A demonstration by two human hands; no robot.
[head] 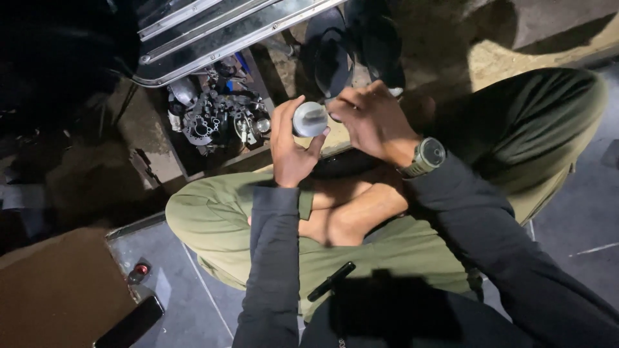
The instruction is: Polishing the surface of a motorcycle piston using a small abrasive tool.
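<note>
A small grey metal cylinder (pixel 310 119) is sitting up in front of the person's chest, above the crossed legs in olive trousers (pixel 219 222). The left hand (pixel 291 145) is wrapping around it from below and the side, thumb and fingers clamped on its body. The right hand (pixel 369 119), wearing a green wristwatch (pixel 427 156), is reaching over from the right with its fingers bunched together at the cylinder's top edge; whether they are gripping a small part there cannot be told. Just beyond the hands, a tray of dark metal engine parts (pixel 216 119) is lying on the ground, with a chromed panel (pixel 213 32) above it. A black pen-like tool (pixel 331 281) is resting on the lap, and a black phone (pixel 132 325) is lying on the floor at lower left.
</note>
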